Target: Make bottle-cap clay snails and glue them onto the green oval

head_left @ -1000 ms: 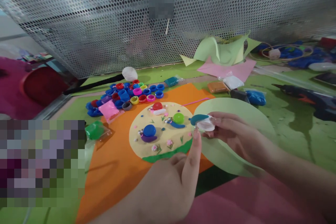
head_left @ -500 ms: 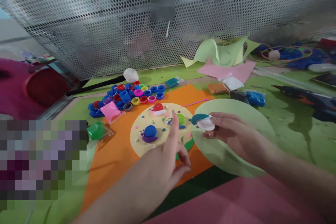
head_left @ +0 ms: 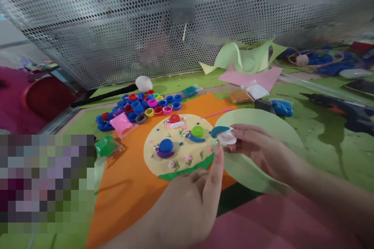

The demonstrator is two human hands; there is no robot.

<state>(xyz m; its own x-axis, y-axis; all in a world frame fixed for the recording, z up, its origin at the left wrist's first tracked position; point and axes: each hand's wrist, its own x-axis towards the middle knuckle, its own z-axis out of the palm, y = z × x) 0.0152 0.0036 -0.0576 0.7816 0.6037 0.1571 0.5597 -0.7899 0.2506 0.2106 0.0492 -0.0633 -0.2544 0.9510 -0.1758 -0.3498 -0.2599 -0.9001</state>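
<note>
My right hand (head_left: 263, 149) pinches a small packet of teal clay (head_left: 219, 130), its lower part white and the teal clay showing at the left end. Just below the packet is the raised index finger of my left hand (head_left: 189, 206); its other fingers are curled, and nothing shows in it. Beyond the left hand lies a round cream card (head_left: 152, 134) decorated with clay snails. Their shells are a blue bottle cap (head_left: 166, 145), a lime-green cap (head_left: 198, 131) and a red cap (head_left: 175, 118). Clay flowers and a green strip line the card's lower edge.
Under the card is an orange sheet (head_left: 117, 198), with a pale green disc (head_left: 263, 175) at its right. Several bottle caps (head_left: 137, 107) are piled at the back left. Clay packets, including a pink one (head_left: 121, 123), lie around. A glue gun (head_left: 336, 105) rests at the right.
My left hand has moved right, from over the card's middle to below the packet, uncovering the green-capped snail and the flowers. My right hand stays nearly in place, still holding the packet.
</note>
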